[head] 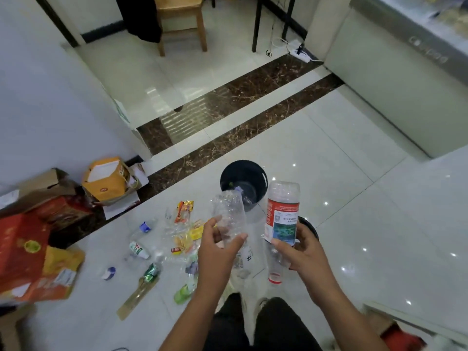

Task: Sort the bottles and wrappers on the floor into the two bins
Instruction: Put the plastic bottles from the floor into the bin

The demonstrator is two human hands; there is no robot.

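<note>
Head view: left hand (217, 245) closed around crumpled clear bottle (229, 216), held above floor, bottle's upper end overlapping rim of black bin (263, 178) in frame. Right hand (300, 252) gripped red-labelled bottle (281, 216) inverted, red cap down. Second bin (310, 225) mostly hidden behind right hand. Wrappers (183, 211), loose bottles (138, 249) scattered on white tile floor (354, 211), left of hands. Cardboard boxes (106, 182) along wall.

Wooden chair (181, 19), power strip (301, 54), cardboard boxes (38, 224).
</note>
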